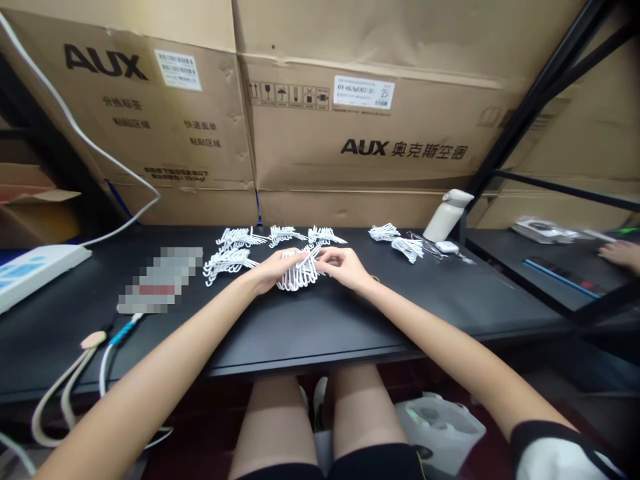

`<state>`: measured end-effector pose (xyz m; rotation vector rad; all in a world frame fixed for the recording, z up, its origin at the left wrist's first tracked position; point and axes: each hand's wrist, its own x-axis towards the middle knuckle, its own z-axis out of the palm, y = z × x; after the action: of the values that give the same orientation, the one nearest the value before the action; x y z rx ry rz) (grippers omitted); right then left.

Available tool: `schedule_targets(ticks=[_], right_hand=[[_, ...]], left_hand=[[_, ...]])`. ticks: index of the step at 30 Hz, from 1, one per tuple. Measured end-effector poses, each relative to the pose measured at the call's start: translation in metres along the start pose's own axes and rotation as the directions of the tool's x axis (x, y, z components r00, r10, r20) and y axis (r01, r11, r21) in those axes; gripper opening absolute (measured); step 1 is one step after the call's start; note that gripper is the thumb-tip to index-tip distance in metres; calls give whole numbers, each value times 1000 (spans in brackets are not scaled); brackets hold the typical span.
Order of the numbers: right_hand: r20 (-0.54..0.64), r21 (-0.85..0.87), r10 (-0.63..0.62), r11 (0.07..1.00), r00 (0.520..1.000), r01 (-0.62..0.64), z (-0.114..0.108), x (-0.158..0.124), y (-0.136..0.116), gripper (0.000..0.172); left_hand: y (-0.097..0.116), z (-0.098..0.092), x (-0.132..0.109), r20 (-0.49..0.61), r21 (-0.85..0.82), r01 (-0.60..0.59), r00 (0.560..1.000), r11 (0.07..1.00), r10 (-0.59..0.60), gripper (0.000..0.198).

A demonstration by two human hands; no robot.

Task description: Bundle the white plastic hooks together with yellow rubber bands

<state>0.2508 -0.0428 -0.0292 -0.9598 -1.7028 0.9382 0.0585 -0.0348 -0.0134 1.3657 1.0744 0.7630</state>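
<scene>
Both my hands meet over a bundle of small white plastic hook-shaped pieces (299, 275) in the middle of the black table (310, 327). My left hand (275, 268) curls around the bundle's left side. My right hand (341, 265) pinches a piece at the bundle's top right. Several more bundles of the same white pieces lie behind and to the left (227, 262), (240, 237), (285, 233), (325, 235).
Two further white bundles (384, 232), (407, 248) and a white bottle (447, 215) sit at the right. A white device (35, 270) and cables (75, 380) lie at the left. Cardboard boxes (370, 120) stand behind. Another person's hand (620, 253) rests on the adjacent table.
</scene>
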Motion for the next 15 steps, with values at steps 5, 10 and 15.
schedule_targets(ticks=[5,10,15], right_hand=[[-117,368,261,907,958,-202,10,3,-3,33],[-128,512,425,802,896,-307,12,3,-12,35],[-85,452,348,849,934,-275,7,5,-8,30]], left_hand=[[-2,-1,2,56,-44,-2,998,999,5,39],[-2,2,2,55,-42,-29,998,999,32,39],[1,6,-1,59,43,-86,995,995,84,41]])
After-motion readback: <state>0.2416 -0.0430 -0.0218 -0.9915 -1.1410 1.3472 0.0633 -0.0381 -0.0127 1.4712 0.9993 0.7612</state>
